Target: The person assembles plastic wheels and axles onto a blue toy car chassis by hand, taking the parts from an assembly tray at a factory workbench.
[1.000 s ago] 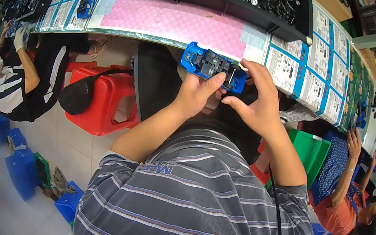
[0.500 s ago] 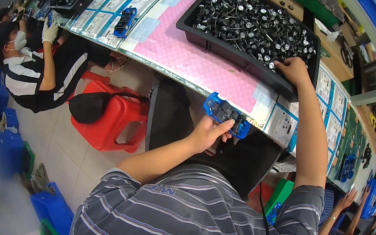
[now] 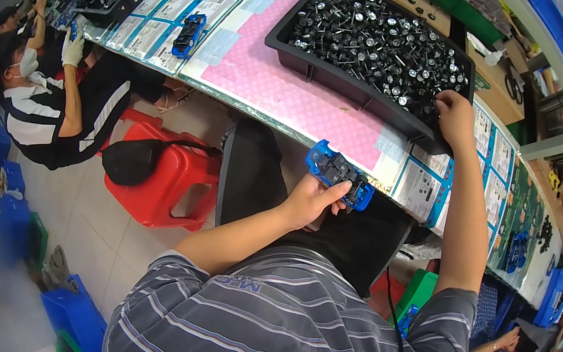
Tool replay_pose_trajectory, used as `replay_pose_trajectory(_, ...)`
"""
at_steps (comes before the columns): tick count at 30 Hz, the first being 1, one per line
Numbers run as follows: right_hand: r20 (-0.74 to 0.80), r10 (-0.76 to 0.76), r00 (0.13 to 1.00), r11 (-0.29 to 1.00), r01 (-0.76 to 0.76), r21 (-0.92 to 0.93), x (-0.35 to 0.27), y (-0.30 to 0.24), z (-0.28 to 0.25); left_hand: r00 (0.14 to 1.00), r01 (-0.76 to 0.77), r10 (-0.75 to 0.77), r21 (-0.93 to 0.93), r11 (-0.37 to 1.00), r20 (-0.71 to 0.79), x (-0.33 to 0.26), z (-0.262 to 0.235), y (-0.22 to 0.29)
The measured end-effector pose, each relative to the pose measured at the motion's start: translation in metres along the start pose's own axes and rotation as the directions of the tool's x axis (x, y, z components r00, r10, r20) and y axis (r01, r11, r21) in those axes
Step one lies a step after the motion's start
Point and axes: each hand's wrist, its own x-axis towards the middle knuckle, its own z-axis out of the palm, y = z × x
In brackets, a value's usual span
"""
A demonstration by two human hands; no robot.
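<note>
My left hand is closed around a blue toy car body, held just off the table's front edge. Its dark inner side faces up, and my thumb presses on it. At the right end of a black tray, my right hand has its fingers bent together in a pinch. Whatever sits between those fingertips is too small to make out. Heaped inside the tray are black toy wheels with silver hubs, many on thin metal axles.
Pink padded sheeting covers the table before the tray. Another blue toy car stands on printed sheets to the left, and one more lies right. A red stool with a black cap is at my left. Co-workers sit on both sides.
My right hand has shifted right, away from the wheels toward the tray's right end. My left hand stays nearly still with the car body. The co-worker's hands at far right have lowered.
</note>
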Motion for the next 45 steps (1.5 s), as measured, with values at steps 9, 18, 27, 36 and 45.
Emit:
replay_pose_trajectory(9, 0.181, 0.003, 0.983, 0.353, -0.171, 0.92, -0.116, -0.107, -0.024, 0.999, 0.008, -0.01, -0.029, 1.0, -0.046, -0.003, -0.003, -0.001)
replay_pose_trajectory(18, 0.009, -0.25, 0.968, 0.805, 0.203, 0.558, -0.131, -0.189, -0.018, 0.993, -0.09, 0.07, 0.223, 0.971, 0.093, 0.001, -0.002, 0.002)
replay_pose_trajectory(27, 0.065, -0.315, 0.947, 0.855, 0.253, 0.454, -0.138, -0.19, -0.006, 0.999, -0.011, 0.0, 0.231, 0.973, 0.05, -0.01, -0.005, 0.001)
replay_pose_trajectory(36, -0.017, -0.4, 0.916, 0.81, 0.362, 0.461, -0.143, -0.188, -0.004, 0.99, 0.114, -0.133, 0.28, 0.953, 0.05, -0.012, -0.014, 0.006)
replay_pose_trajectory(45, 0.041, -0.28, 0.959, 0.814, 0.214, 0.539, -0.138, -0.197, 0.007, 0.992, 0.009, -0.046, 0.307, 0.952, 0.115, -0.01, -0.024, 0.005)
